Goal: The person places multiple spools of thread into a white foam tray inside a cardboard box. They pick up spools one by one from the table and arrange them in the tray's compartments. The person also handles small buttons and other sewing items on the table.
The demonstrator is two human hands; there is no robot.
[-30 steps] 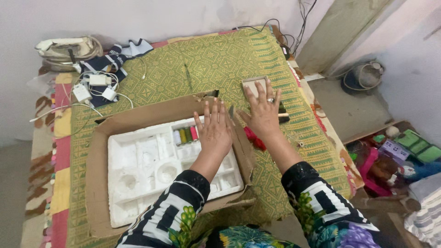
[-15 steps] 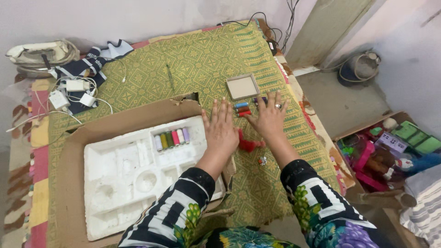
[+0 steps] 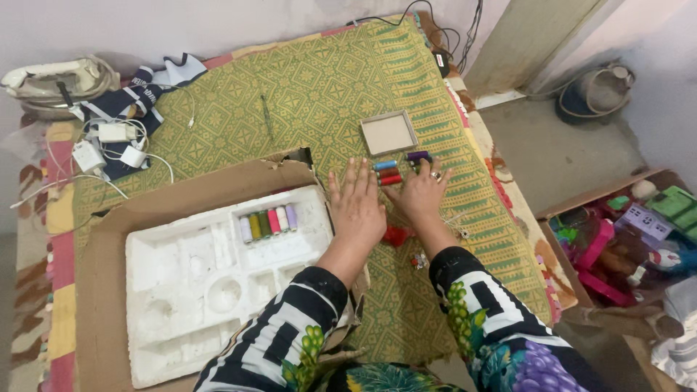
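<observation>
On the green patterned cloth (image 3: 319, 94), just ahead of our fingertips, lie three thread spools (image 3: 387, 173) in blue, orange and red, side by side, with a purple spool (image 3: 418, 155) a little to their right. Our right hand (image 3: 420, 194) rests flat on the cloth with fingers spread, its tips touching or nearly touching these spools, gripping nothing. Our left hand (image 3: 357, 207) lies flat and open too, close beside the right, at the edge of the cardboard box (image 3: 181, 192). A red tuft (image 3: 396, 235) shows between our wrists. Beyond the spools sits a small square lid (image 3: 388, 133). Inside the box, a white foam tray (image 3: 189, 283) holds a row of coloured spools (image 3: 267, 221). White chargers (image 3: 109, 145) lie tangled at far left.
</observation>
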